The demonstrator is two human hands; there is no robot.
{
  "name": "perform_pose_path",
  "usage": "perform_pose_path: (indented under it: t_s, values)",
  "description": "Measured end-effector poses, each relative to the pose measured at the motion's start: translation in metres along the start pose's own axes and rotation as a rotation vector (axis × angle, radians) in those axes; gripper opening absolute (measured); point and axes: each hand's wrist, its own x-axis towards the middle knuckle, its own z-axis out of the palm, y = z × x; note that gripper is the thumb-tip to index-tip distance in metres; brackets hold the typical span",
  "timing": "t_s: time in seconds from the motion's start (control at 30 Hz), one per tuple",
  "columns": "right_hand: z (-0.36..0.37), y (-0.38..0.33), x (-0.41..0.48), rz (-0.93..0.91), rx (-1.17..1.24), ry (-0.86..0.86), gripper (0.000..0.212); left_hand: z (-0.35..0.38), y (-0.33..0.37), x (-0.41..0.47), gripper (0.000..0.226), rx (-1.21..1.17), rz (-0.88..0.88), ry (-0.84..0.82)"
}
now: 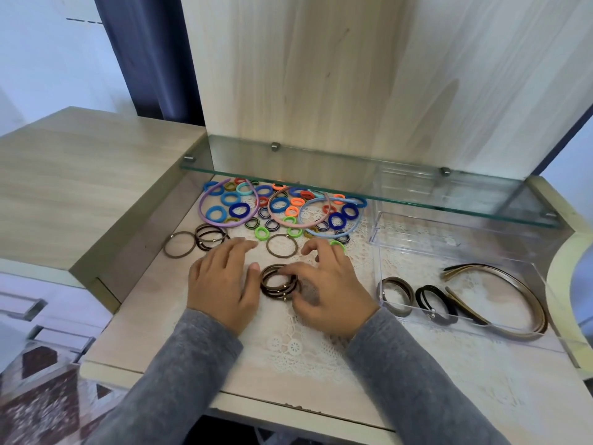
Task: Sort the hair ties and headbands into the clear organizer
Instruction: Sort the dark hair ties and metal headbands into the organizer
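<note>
Head view: left hand (pixel 224 285) lies flat, grip wide. Right hand (pixel 330 284) covers a brown hair-tie stack (pixel 268 288); I cannot tell if it pinches. At 3 o'clock, the clear organizer (pixel 475 329) holds dark ties (pixel 421 298) and brown headbands (pixel 513 275). Colourful ties (pixel 231 211) and pastel headbands (pixel 201 202) wait at 12 o'clock, so most seems unsorted.

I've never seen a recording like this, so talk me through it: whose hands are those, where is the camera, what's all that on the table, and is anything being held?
No machine here: a person wears a camera on the head, looking down at their hands. The left hand lies flat and open on the table. The right hand has its thumb on a stack of brown hair ties; a grip can't be confirmed. Behind lie colourful hair ties and pastel headbands, partly under a glass shelf. At right, the clear organizer holds brown headbands and black hair ties.
</note>
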Motion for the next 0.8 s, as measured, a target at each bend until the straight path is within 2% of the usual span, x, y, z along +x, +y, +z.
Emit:
perform_pose_path:
  t_s: [0.13, 0.37, 0.63, 0.8]
  values:
    - [-0.007, -0.005, -0.002, -0.081, -0.223, -0.080, 0.036, 0.005, -0.003, 0.004, 0.047, 0.064, -0.200, -0.123]
    - [-0.012, -0.011, 0.004, -0.162, -0.277, -0.104, 0.021, 0.007, -0.002, 0.004, 0.050, 0.102, -0.218, -0.182]
    - [-0.006, -0.009, 0.004, -0.213, -0.311, -0.044, 0.014, 0.012, -0.003, 0.001, 0.047, 0.199, -0.158, -0.142]
    - [0.002, -0.007, 0.001, -0.233, -0.369, -0.046, 0.017, 0.010, 0.002, -0.003, 0.053, 0.315, 0.027, -0.015]
